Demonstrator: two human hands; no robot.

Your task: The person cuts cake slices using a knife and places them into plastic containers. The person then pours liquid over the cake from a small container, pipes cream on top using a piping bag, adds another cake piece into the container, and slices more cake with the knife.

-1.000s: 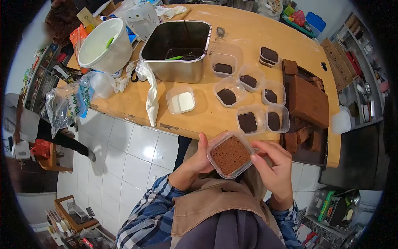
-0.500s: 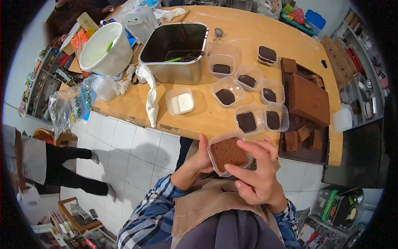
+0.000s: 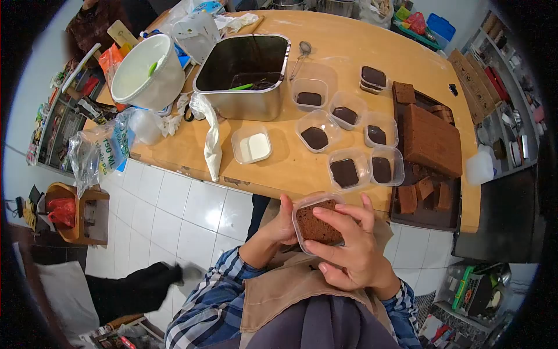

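Above the table's front edge, my left hand (image 3: 282, 224) grips a small clear plastic container (image 3: 297, 228) by its side, tilted toward me. Inside it lies a square slice of brown chocolate cake (image 3: 317, 228), its porous face up. The fingers of my right hand (image 3: 351, 241) are stretched apart, with fingertips pressing on the slice and near the container's rim. Closest on the table are several clear containers with a dark chocolate layer, such as this one (image 3: 345, 172). To their left stands a container of white cream (image 3: 253, 145).
At right, a dark baking tray (image 3: 427, 218) bears a large cake block (image 3: 433, 139) and cut pieces. A filled piping bag (image 3: 213, 142), a deep metal pan (image 3: 247, 104), a white bowl (image 3: 139, 72) and a small strainer (image 3: 304, 49) are on the table. Another person's leg (image 3: 131, 291) is at lower left.
My right fingers have moved further over the cake slice and now press on it. The container has shifted slightly down. The other person at lower left has stepped closer.
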